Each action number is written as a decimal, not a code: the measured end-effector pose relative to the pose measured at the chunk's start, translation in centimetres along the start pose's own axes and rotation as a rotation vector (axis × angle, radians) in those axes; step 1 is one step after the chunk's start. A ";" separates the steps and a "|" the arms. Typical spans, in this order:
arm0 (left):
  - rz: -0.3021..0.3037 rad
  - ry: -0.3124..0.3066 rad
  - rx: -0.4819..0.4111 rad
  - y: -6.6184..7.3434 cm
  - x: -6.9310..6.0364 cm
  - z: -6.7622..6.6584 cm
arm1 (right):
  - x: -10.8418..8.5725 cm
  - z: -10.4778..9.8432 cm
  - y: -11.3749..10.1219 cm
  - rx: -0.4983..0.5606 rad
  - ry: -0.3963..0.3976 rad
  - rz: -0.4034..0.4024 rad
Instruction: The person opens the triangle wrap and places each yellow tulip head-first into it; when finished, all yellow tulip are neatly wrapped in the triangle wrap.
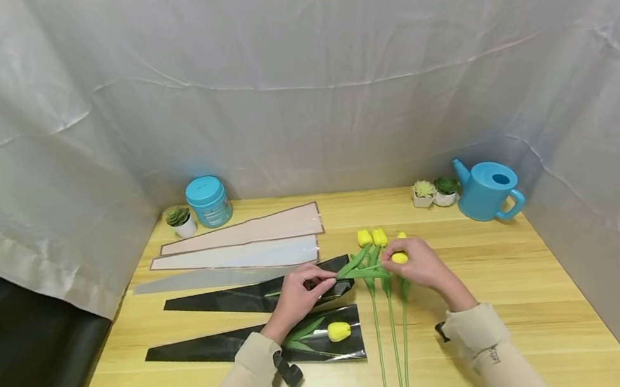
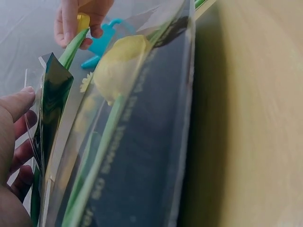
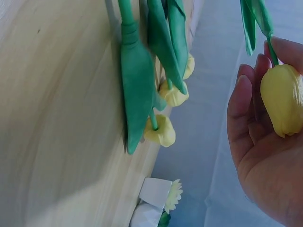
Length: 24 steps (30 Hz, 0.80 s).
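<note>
At table (image 1: 534, 295), two hands (image 1: 420, 264), five tulips (image 1: 400, 258)

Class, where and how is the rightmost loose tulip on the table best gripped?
Best pinched, I'd judge, on the rightmost tulip's bare lower stem, from its right: that part is thin and leafless, the other loose tulips lie on its left, and the right hand hides some of its top.

A tulip (image 1: 400, 258) with 1 yellow bloom and long green leaves was held sideways, bloom to the right, stem running left into a black, clear-fronted sleeve (image 1: 224, 301). The sleeve tapered toward the left, its open mouth facing right, the bloom well outside it.
</note>
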State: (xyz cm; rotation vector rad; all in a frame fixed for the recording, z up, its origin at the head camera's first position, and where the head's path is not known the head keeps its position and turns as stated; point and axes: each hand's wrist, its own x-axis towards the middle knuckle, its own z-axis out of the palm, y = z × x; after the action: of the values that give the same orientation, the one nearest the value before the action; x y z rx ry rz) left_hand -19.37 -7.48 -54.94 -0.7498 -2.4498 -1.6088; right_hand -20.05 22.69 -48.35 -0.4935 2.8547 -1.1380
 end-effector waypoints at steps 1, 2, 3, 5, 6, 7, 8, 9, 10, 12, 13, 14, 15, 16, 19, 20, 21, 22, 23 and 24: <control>0.004 0.001 -0.001 0.0 0.0 0.0 | 0.1 0.1 -0.1 -0.002 0.000 -0.002; 0.006 0.002 -0.003 0.1 0.1 0.0 | 0.1 0.1 -0.2 -0.001 0.001 -0.002; 0.006 0.001 -0.002 0.1 0.1 0.1 | 0.2 0.2 -0.3 -0.001 0.001 -0.005; 0.012 0.004 -0.006 0.2 0.2 0.1 | 0.2 0.3 -0.4 0.000 0.000 -0.003; 0.017 0.005 -0.008 0.2 0.2 0.2 | 0.2 0.4 -0.5 0.005 -0.004 -0.001; 0.020 0.004 -0.007 0.2 0.2 0.2 | 0.2 0.4 -0.6 0.006 -0.007 -0.001; 0.021 0.002 -0.007 0.3 0.3 0.2 | 0.2 0.5 -0.7 0.010 -0.009 0.003; 0.023 -0.001 -0.007 0.3 0.3 0.3 | 0.2 0.5 -0.8 0.011 -0.012 0.007; 0.025 -0.003 -0.007 0.3 0.3 0.3 | 0.1 0.6 -0.9 0.013 -0.012 0.014; 0.024 -0.008 -0.009 0.3 0.3 0.4 | 0.0 0.7 -1.0 0.017 -0.014 0.022; 0.021 -0.009 -0.010 0.3 0.3 0.4 | 0.0 0.7 -1.1 0.016 -0.014 0.025; 0.018 -0.008 -0.014 0.3 0.3 0.4 | 0.0 0.8 -1.2 0.016 -0.013 0.027; 0.018 -0.004 -0.015 0.3 0.3 0.4 | 0.0 0.9 -1.2 0.014 -0.014 0.027; 0.016 0.000 -0.017 0.3 0.3 0.4 | 0.1 0.9 -1.3 0.013 -0.013 0.026; 0.014 0.007 -0.017 0.4 0.3 0.4 | 0.2 1.2 -1.4 0.012 -0.017 0.022; 0.013 0.007 -0.016 0.5 0.3 0.3 | 0.3 1.3 -1.4 0.011 -0.017 0.021; 0.013 0.007 -0.014 0.5 0.4 0.4 | 0.3 1.4 -1.4 0.011 -0.018 0.022; 0.012 0.004 -0.014 0.5 0.4 0.4 | 0.3 1.5 -1.4 0.012 -0.018 0.024; 0.011 0.003 -0.014 0.4 0.4 0.4 | 0.3 1.6 -1.4 0.016 -0.019 0.027; 0.010 0.003 -0.015 0.4 0.4 0.4 | 0.3 1.7 -1.5 0.020 -0.018 0.028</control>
State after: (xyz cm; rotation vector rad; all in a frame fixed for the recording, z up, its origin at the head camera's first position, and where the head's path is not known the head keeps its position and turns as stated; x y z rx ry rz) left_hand -19.47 -6.88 -54.61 -0.7599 -2.4313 -1.6252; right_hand -19.73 20.48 -48.57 -0.4585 2.8229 -1.1498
